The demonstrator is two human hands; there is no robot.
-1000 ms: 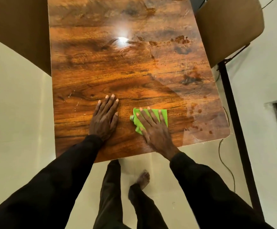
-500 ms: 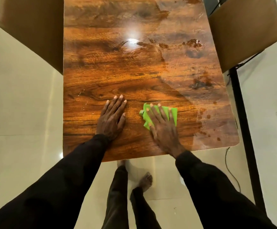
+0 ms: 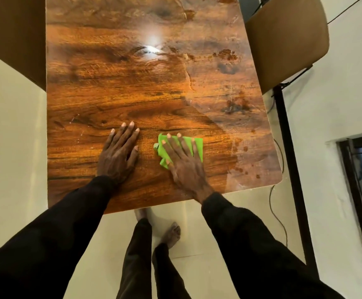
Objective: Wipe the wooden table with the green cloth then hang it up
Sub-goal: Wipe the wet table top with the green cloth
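The right hand (image 3: 186,167) lies flat on the green cloth (image 3: 198,145), fingers straight and spread, pressing it onto the wooden counter (image 3: 119,87) close to the counter's near edge, a little right of its middle. The cloth is folded small, and its edges show beyond the fingertips and on the thumb side. The left hand (image 3: 118,154) rests palm down on the bare counter just beside the cloth, fingers straight and close together, holding nothing.

Dark blotches (image 3: 236,106) and small spots mark the counter's right side, and a light glare (image 3: 153,43) shines toward its far end. 1 brown chair (image 3: 283,39) stands at the counter's far right corner, and a 2nd brown chair (image 3: 9,35) at its left side. A black pole (image 3: 288,147) and a thin cable (image 3: 278,216) run beside the counter's right edge. 2 bare feet (image 3: 171,234) stand on the pale floor (image 3: 13,147) below the counter's near edge.
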